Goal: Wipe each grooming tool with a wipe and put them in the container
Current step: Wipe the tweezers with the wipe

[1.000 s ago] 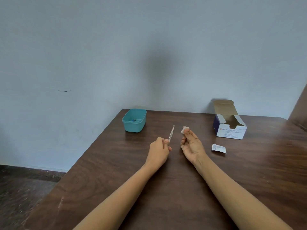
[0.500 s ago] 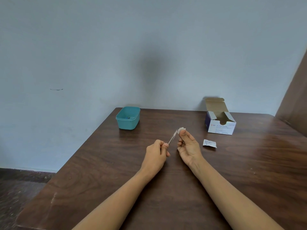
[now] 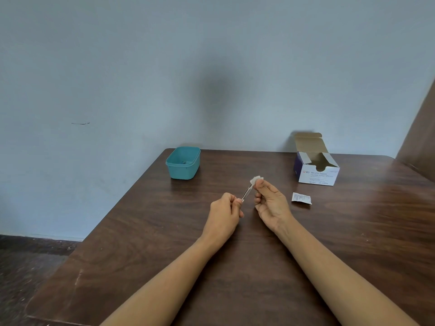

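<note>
Wiping a thin tool (image 3: 247,193), perhaps tweezers, above the tabletop (image 3: 141,220): gripped at its end by the left hand (image 3: 225,209), pinched inside the wipe (image 3: 255,179) by the right hand (image 3: 270,203). Not yet in the container (image 3: 183,164).

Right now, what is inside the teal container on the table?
In the teal container a small dark shape shows low against the far wall; it is too small to identify. The near wall covers most of the bottom.

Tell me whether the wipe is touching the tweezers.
Touching. Head view: the wipe, pinched by the right hand, covers the tip of the tweezers the left hand holds.
</note>
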